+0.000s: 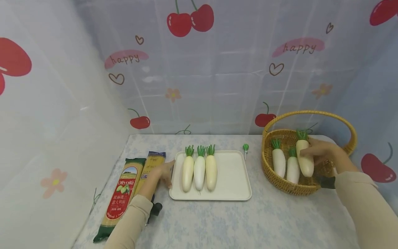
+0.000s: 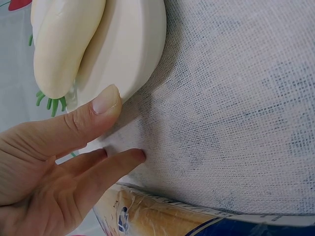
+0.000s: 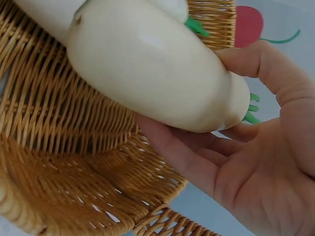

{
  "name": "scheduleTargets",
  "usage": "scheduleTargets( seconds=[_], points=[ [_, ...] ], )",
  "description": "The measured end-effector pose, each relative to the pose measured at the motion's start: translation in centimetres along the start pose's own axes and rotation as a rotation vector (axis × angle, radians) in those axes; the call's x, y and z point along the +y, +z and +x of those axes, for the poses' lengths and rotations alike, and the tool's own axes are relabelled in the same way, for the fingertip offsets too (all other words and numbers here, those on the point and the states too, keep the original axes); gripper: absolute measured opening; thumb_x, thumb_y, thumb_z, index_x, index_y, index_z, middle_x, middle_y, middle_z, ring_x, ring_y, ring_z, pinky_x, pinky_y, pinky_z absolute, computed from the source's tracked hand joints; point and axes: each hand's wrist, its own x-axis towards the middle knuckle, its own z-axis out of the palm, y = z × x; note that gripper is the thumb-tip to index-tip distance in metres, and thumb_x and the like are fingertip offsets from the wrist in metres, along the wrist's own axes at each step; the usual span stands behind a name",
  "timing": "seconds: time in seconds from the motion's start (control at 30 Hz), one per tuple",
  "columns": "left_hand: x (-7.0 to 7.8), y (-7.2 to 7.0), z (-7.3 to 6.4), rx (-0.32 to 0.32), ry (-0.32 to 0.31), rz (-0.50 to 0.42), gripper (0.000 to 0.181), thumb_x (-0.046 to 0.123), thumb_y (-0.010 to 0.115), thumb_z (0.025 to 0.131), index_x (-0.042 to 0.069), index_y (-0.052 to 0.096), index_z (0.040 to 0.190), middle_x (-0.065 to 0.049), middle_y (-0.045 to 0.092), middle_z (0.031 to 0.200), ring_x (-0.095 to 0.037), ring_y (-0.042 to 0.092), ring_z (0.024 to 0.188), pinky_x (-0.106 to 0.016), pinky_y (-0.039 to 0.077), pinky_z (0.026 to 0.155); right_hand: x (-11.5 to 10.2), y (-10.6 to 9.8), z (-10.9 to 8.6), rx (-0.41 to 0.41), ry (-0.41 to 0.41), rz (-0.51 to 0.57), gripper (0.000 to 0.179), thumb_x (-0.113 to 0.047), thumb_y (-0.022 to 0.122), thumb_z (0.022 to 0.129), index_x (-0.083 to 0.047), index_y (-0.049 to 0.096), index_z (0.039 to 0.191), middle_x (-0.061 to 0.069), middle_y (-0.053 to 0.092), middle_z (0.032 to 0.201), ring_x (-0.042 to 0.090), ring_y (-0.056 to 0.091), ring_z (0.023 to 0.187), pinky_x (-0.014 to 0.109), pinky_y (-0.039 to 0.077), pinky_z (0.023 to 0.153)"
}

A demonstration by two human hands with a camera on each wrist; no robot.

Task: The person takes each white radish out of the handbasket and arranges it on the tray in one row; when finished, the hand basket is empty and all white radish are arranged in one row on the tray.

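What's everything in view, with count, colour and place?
Tray: 1, cream, centre
Tray radishes: 3, two cream, one white, on tray
Basket: 1, tan wicker, right of tray
Basket radishes: 2, white, inside basket
Held radish: 1, cream, at basket
Lollipop: 1, green, off tray's far-right corner
Pasta packs: 2, green-red and yellow-blue, left of tray
Tablecloth: 1, white-blue, under tray and basket
Cherry curtain: count unclear, pale, around tablecloth
Wrist gear: 2, black, one each side
Sleeves: 2, beige, behind hands
Left hand: 1, bare, beside tray's left edge
Right hand: 1, bare, around held radish

Radishes (image 1: pixel 199 173) on tray (image 1: pixel 231 176) (basket (image 1: pixel 278 180) right).
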Motion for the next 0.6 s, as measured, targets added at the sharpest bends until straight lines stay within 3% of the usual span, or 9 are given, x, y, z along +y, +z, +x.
scheduleTargets(
  seconds=[0.17, 0.37, 0.6],
  points=[
    [0.0, 0.0, -0.1, 0.004, -0.008, -0.002, 0.115, -0.002, 0.085, 0.062, 0.007, 0.013, 0.152, -0.026, 0.029, 0.148, -0.02, 0.057, 0.07, -0.029, 0.049, 0.055, -0.3, 0.2, -0.5, 0.053, -0.076, 0.003, 0.094, -0.023, 0.047, 0.097, 0.018, -0.03, 0.131, 0.052, 0.014, 0.131, 0.057, 0.043, 0.114, 0.049, 0.052, 0.081],
    [0.2, 0.0, -0.2, 0.013, -0.002, 0.003, 0.113, -0.003, 0.084, 0.063, 0.006, 0.015, 0.151, -0.025, 0.029, 0.148, -0.021, 0.053, 0.068, -0.029, 0.048, 0.055, -0.1, 1.2, -1.7, 0.202, -0.151, -0.054, 0.086, -0.027, 0.042, 0.1, 0.022, -0.018, 0.135, 0.051, 0.013, 0.13, 0.061, 0.037, 0.115, 0.05, 0.051, 0.082],
    [0.2, -0.1, -0.2, 0.002, -0.021, -0.003, 0.113, -0.002, 0.084, 0.064, 0.007, 0.014, 0.152, -0.025, 0.028, 0.149, -0.019, 0.052, 0.065, -0.029, 0.048, 0.055, -0.8, 2.7, -3.2, 0.251, -0.19, 0.054, 0.083, -0.033, 0.039, 0.101, 0.012, -0.018, 0.142, 0.047, 0.01, 0.138, 0.059, 0.031, 0.122, 0.045, 0.051, 0.086]
  ],
)
